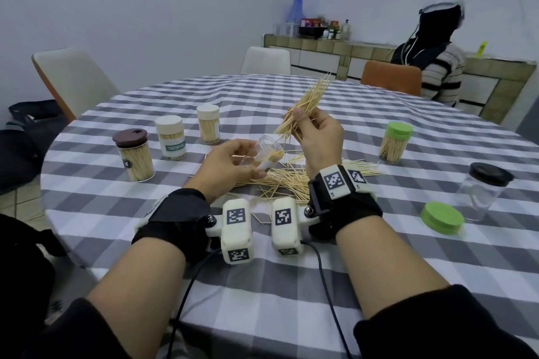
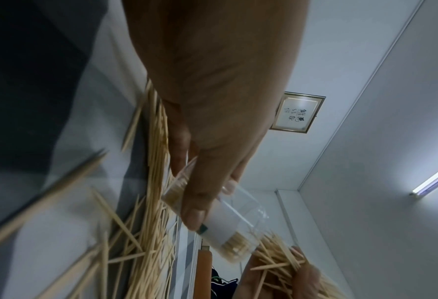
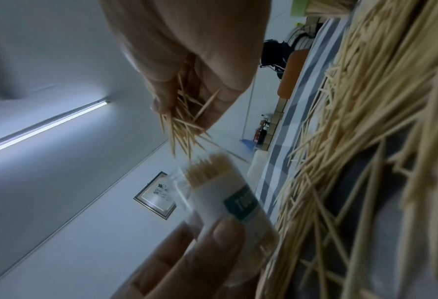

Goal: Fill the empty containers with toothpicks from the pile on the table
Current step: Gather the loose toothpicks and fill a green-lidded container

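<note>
My left hand grips a clear plastic container tilted with its mouth up toward the right hand; toothpicks fill part of it. It carries a white label with a dark patch. My right hand holds a fanned bundle of toothpicks just above and right of the container's mouth, the lower tips pointing at it. The loose pile of toothpicks lies on the checked tablecloth beneath both hands.
Three capped, filled containers stand at the left, a green-capped filled one at the right. An empty clear jar with a black lid and a loose green lid sit at the right. Chairs ring the table; a person sits at the far right.
</note>
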